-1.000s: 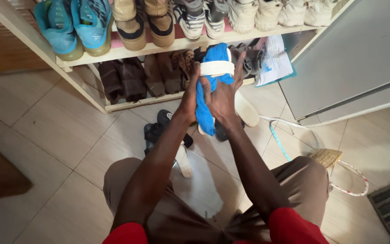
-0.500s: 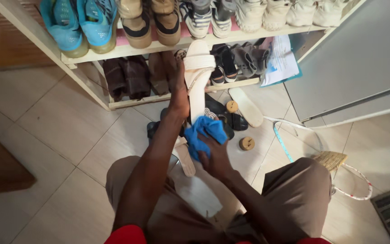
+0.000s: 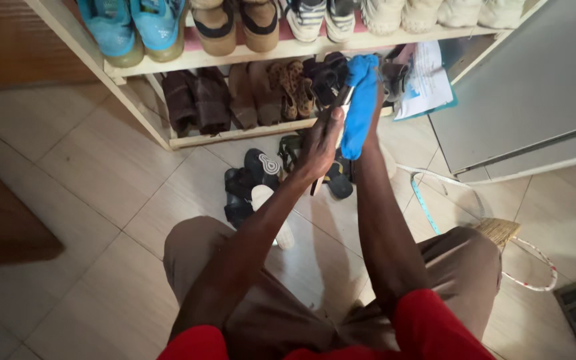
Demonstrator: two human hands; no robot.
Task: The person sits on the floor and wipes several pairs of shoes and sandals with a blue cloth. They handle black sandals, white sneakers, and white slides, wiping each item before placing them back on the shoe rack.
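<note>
Both my hands work in front of the wooden shoe rack [image 3: 143,100]. My left hand [image 3: 319,143] is closed around a flat sandal [image 3: 339,110], seen edge-on, possibly cream. My right hand is wrapped inside a soft, crumpled blue cloth [image 3: 360,103] pressed against it. Dark slippers [image 3: 255,177] lie on glossy tiles below.

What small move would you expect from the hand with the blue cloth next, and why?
Probably a stroke back down the sandal. The left hand holds it edge-on above the floor, and the right hand, wrapped in the blue cloth, sits at its far end near the shoe rack, so the nearer length lies below the cloth.
</note>
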